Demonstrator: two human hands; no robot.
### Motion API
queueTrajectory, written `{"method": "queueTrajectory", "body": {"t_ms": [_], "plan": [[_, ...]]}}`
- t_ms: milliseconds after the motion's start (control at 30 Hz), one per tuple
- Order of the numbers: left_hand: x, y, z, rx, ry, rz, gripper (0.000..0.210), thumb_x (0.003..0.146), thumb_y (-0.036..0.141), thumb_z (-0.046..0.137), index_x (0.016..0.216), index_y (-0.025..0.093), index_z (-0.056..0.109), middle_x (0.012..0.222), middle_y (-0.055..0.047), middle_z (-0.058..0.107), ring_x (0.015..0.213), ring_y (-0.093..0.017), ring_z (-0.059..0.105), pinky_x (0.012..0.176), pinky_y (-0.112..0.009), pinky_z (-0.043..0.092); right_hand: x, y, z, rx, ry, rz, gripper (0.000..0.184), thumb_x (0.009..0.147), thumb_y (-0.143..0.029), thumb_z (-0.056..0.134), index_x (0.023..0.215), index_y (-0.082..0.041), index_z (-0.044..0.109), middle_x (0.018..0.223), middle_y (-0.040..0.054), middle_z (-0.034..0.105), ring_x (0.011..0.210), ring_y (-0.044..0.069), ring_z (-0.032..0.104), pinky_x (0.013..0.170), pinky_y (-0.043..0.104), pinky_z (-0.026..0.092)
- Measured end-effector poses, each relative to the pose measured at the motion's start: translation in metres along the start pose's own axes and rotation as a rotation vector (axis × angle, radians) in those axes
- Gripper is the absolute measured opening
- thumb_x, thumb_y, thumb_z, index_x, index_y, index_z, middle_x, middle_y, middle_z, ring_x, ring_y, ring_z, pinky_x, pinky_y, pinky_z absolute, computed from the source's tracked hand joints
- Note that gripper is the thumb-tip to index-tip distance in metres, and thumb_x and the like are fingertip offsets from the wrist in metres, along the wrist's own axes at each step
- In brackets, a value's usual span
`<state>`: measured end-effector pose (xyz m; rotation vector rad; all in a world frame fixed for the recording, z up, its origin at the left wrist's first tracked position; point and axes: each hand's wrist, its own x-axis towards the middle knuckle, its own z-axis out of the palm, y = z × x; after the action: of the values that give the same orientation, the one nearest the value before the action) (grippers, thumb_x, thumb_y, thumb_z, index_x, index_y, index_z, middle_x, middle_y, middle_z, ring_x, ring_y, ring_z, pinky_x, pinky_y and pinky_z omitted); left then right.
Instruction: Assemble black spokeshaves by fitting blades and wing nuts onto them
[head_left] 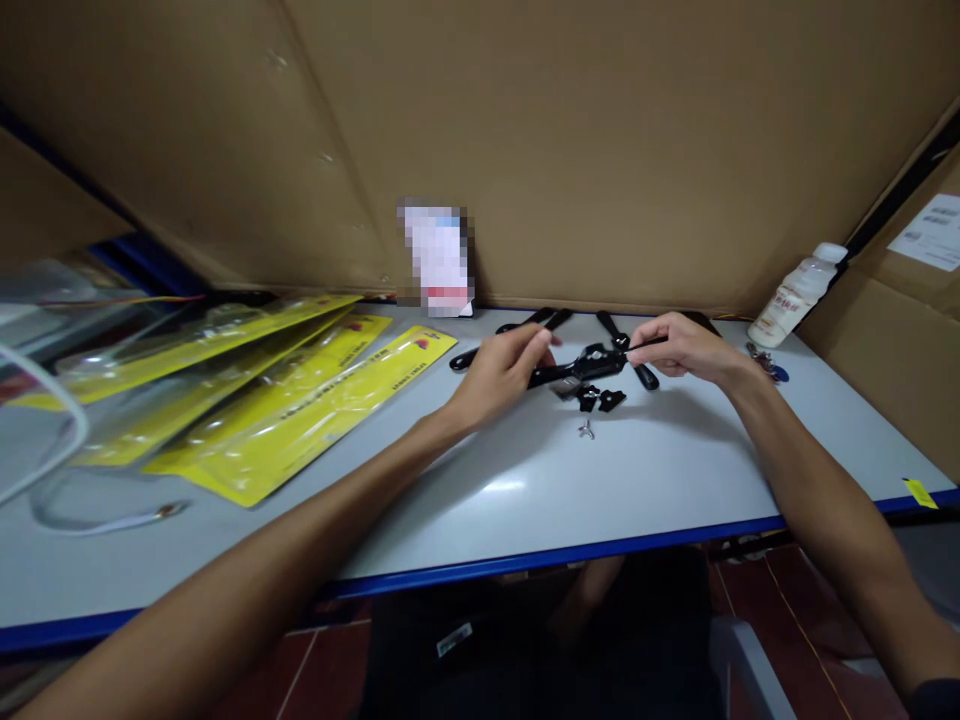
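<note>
A black spokeshave (596, 362) is held just above the table, its middle part between my two hands. My left hand (506, 365) is closed around its left handle. On the other side, the fingers of my right hand (671, 345) pinch a thin black length in line with the tool's right end; the fingers partly hide it. Beneath the tool lie small black metal plates (600, 399). A small silver forked piece (586, 429) rests nearer to me. More black handled tools (615, 328) lie behind, partly covered by my hands.
Yellow cards with clear plastic packaging (315, 420) overlap on the left, near a white cable (112, 522). A white-capped bottle (796, 295) leans at the back right, with small metal items (766, 362) beside it. Cardboard (600, 150) walls the back. A blurred-out upright object (439, 260) stands against it.
</note>
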<state>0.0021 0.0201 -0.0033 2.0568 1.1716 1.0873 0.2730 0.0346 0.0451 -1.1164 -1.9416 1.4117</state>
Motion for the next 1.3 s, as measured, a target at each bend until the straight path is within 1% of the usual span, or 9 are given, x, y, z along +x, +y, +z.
{"method": "queueTrajectory", "body": {"t_ms": [133,267,367,433,500,567,700,900,1300], "plan": [[-0.008,0.015,0.003,-0.091,-0.393,-0.189,0.057,0.099,0.056,0.029,0.071,0.017,0.06,0.045,0.003,0.049,0.039,-0.01,0.042,0.046,-0.025,0.036,-0.001,-0.008,0.015,-0.085,-0.036,-0.007,0.019,0.079,-0.028,0.076,0.071,-0.015,0.065,0.044,-0.0087,0.041,0.04,0.004,0.03,0.039,0.02,0.017],[-0.007,0.016,0.003,-0.167,-0.529,-0.183,0.048,0.096,0.053,0.037,0.072,0.019,0.058,0.045,0.007,0.037,0.039,-0.009,0.031,0.043,-0.023,0.027,0.0,-0.004,0.012,-0.031,0.006,0.01,0.021,0.075,-0.028,0.08,0.072,-0.014,0.064,0.043,-0.0095,0.04,0.038,0.003,0.031,0.038,0.02,0.021],[-0.005,0.011,0.005,-0.164,-0.458,-0.177,0.041,0.094,0.049,0.042,0.064,0.022,0.046,0.047,0.007,0.033,0.041,-0.008,0.028,0.044,-0.023,0.024,0.007,0.004,0.014,0.211,0.167,-0.002,0.029,0.077,-0.04,0.079,0.083,-0.017,0.062,0.049,-0.0076,0.049,0.04,0.007,0.042,0.038,0.02,0.031],[-0.004,0.006,0.007,-0.071,-0.292,-0.155,0.04,0.095,0.046,0.038,0.064,0.022,0.043,0.049,0.006,0.036,0.045,-0.01,0.032,0.047,-0.024,0.027,0.014,0.009,0.022,0.334,0.39,-0.03,0.033,0.083,-0.05,0.071,0.085,-0.02,0.056,0.055,-0.0053,0.056,0.042,0.008,0.049,0.038,0.019,0.034],[-0.005,0.002,0.011,0.092,-0.13,-0.103,0.039,0.096,0.042,0.035,0.064,0.022,0.045,0.051,0.004,0.043,0.05,-0.012,0.039,0.052,-0.026,0.031,0.019,0.013,0.036,0.296,0.524,-0.027,0.035,0.089,-0.052,0.064,0.079,-0.02,0.052,0.055,-0.0045,0.056,0.04,0.007,0.047,0.036,0.018,0.031],[-0.006,-0.001,0.014,0.243,-0.056,-0.058,0.04,0.097,0.039,0.034,0.066,0.021,0.05,0.055,0.001,0.05,0.055,-0.015,0.047,0.057,-0.028,0.034,0.021,0.014,0.052,0.186,0.43,0.01,0.036,0.094,-0.049,0.059,0.074,-0.019,0.053,0.051,-0.0043,0.054,0.036,0.006,0.043,0.034,0.018,0.027],[-0.012,-0.002,0.022,0.413,-0.116,-0.036,0.039,0.099,0.034,0.033,0.078,0.018,0.061,0.066,-0.006,0.065,0.063,-0.02,0.058,0.063,-0.031,0.038,0.022,0.015,0.081,0.069,0.226,0.014,0.032,0.099,-0.041,0.051,0.079,-0.018,0.058,0.052,-0.003,0.057,0.037,0.007,0.044,0.036,0.019,0.029],[-0.017,0.001,0.029,0.577,-0.204,-0.091,0.038,0.1,0.033,0.034,0.092,0.016,0.067,0.08,-0.012,0.073,0.072,-0.025,0.066,0.062,-0.032,0.039,0.025,0.026,0.09,-0.01,0.263,0.015,0.029,0.098,-0.03,0.052,0.071,-0.019,0.054,0.049,-0.0037,0.057,0.036,0.007,0.044,0.039,0.021,0.031],[-0.017,0.001,0.03,0.578,-0.222,-0.093,0.042,0.1,0.038,0.031,0.088,0.018,0.066,0.076,-0.012,0.07,0.068,-0.025,0.062,0.059,-0.031,0.03,0.027,0.032,0.089,-0.219,0.371,-0.087,0.029,0.09,-0.031,0.055,0.064,-0.021,0.046,0.047,-0.0054,0.048,0.044,0.009,0.04,0.05,0.024,0.03]]}}
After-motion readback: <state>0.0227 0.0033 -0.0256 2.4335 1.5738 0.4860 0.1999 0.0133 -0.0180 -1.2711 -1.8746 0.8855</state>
